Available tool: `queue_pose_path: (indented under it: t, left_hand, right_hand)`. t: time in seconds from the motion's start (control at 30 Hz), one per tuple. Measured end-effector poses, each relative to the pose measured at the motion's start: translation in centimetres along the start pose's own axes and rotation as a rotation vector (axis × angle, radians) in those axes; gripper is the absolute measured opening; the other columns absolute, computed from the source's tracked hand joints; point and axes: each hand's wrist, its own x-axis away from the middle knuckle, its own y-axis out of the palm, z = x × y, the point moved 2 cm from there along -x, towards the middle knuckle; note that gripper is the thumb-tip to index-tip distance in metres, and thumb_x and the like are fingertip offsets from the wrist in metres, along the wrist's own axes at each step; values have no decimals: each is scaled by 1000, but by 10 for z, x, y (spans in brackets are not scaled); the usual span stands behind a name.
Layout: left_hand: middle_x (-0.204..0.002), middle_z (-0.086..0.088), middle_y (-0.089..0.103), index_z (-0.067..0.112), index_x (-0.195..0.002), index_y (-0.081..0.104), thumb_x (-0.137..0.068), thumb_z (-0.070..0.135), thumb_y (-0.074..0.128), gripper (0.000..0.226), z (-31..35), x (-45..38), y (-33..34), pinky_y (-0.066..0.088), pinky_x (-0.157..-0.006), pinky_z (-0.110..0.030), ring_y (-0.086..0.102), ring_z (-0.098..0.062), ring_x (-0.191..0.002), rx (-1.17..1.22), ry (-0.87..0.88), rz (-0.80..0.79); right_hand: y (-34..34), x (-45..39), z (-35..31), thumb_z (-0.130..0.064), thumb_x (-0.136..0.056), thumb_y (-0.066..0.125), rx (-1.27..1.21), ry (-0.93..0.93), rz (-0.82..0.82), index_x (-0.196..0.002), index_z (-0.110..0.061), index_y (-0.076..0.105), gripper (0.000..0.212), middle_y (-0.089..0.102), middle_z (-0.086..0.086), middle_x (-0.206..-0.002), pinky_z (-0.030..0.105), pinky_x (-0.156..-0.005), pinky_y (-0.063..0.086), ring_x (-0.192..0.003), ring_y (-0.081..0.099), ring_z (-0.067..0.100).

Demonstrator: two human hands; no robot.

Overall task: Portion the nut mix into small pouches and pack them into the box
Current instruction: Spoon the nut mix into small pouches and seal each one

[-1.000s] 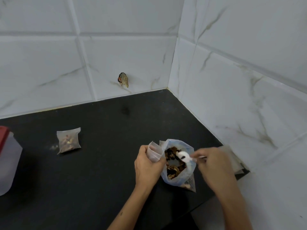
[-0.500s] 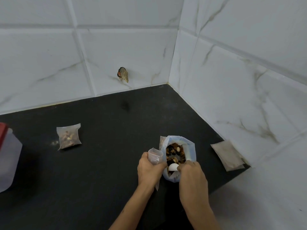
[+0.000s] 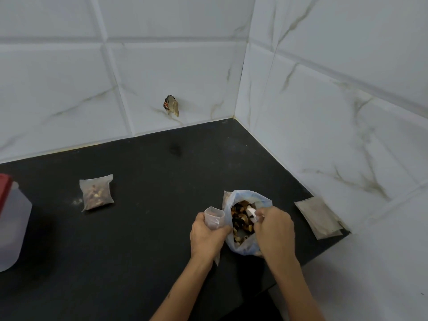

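Note:
A clear plastic bag of nut mix (image 3: 243, 245) stands open on the black counter (image 3: 143, 228). My left hand (image 3: 207, 235) grips a small open pouch (image 3: 214, 217) upright beside the bag's left side. My right hand (image 3: 274, 224) holds a white spoon (image 3: 251, 212), its bowl dipped among the nuts in the bag. A filled pouch (image 3: 96, 193) lies flat on the counter further left. The plastic box with a red lid (image 3: 10, 225) stands at the left edge, partly out of frame.
A stack of empty flat pouches (image 3: 320, 216) lies by the right wall. White marbled tile walls meet at the far corner. A small dark scrap (image 3: 171, 105) sticks to the back wall. The counter's front edge drops off near my forearms.
My right hand swung from the pouch side back over the bag and pushed the spoon down into the nuts. My left hand keeps the small pouch in about the same place.

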Motion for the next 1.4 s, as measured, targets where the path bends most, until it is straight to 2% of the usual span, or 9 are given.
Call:
queue_pose_path:
  t: [0.2, 0.37, 0.5, 0.67, 0.8, 0.93, 1.13, 1.2, 1.4]
  left_hand:
    - [-97, -8, 69, 14, -100, 61, -68, 5, 76, 37, -4, -5, 6, 57, -75, -34, 67, -19, -91, 93, -41, -45]
    - [-98, -8, 70, 14, -102, 62, -67, 5, 76, 39, -6, -7, 6, 58, -83, -43, 69, -20, -91, 129, -61, -43]
    - [-97, -6, 71, 14, -102, 63, -65, 6, 76, 40, -6, -7, 6, 58, -83, -45, 69, -20, -92, 117, -59, -55]
    - [-96, -7, 69, 13, -104, 63, -67, 7, 73, 39, -4, -4, 10, 58, -76, -36, 68, -20, -91, 41, -21, -82]
    - [-97, -6, 70, 16, -103, 64, -65, 7, 72, 40, -4, -2, 10, 58, -83, -44, 68, -20, -92, 75, -61, -64]
    - [-98, -10, 71, 10, -104, 64, -68, 3, 71, 38, -8, -3, 7, 58, -82, -47, 69, -22, -92, 123, -80, -60]
    - [-100, -10, 69, 10, -106, 63, -68, 4, 72, 39, -3, -2, 4, 57, -84, -44, 67, -21, -95, 61, -59, -81]
    - [-100, -6, 67, 13, -106, 60, -69, 4, 74, 40, -1, 0, 3, 57, -81, -38, 65, -17, -94, 16, -25, -71]
    - [-99, 6, 52, 24, -91, 50, -71, 20, 76, 34, 18, 15, 0, 47, -69, -25, 55, -9, -89, -266, 230, 53]
  right_hand:
    - [7, -4, 4, -18, -93, 52, -164, -91, -9, -101, -16, 69, 19, 66, 0, -101, 13, -60, 41, -75, 53, 5]
    - [12, -11, 17, -10, -89, 57, -464, 22, -95, -88, -15, 70, 14, 53, -10, -74, 17, -58, 44, -67, 51, 5]
    - [22, -11, 24, -7, -88, 58, -727, 174, -82, -81, -22, 70, 21, 58, -8, -82, 36, -77, 56, -77, 57, 8]
    - [27, -8, 13, -11, -89, 58, -544, 10, 56, -101, -19, 71, 19, 61, -10, -89, 17, -65, 46, -78, 54, 3]
    - [23, -14, 19, -8, -88, 58, -705, 135, -104, -86, -23, 71, 20, 67, -1, -88, 35, -79, 55, -84, 62, 13]
    - [16, -18, 22, 1, -90, 54, -894, 264, -281, -95, -6, 69, 17, 65, 9, -77, 22, -60, 47, -64, 54, 12]
    - [14, -18, 25, 4, -88, 55, -1016, 282, -303, -90, -3, 70, 16, 68, 14, -83, 22, -60, 48, -66, 57, 13]
    - [10, -17, 29, 4, -87, 56, -1081, 305, -297, -85, -4, 70, 17, 69, 16, -84, 23, -62, 49, -67, 58, 14]
    - [-3, -10, 35, 5, -86, 57, -1191, 302, -223, -89, 0, 68, 12, 67, 15, -78, 25, -62, 49, -65, 56, 14]
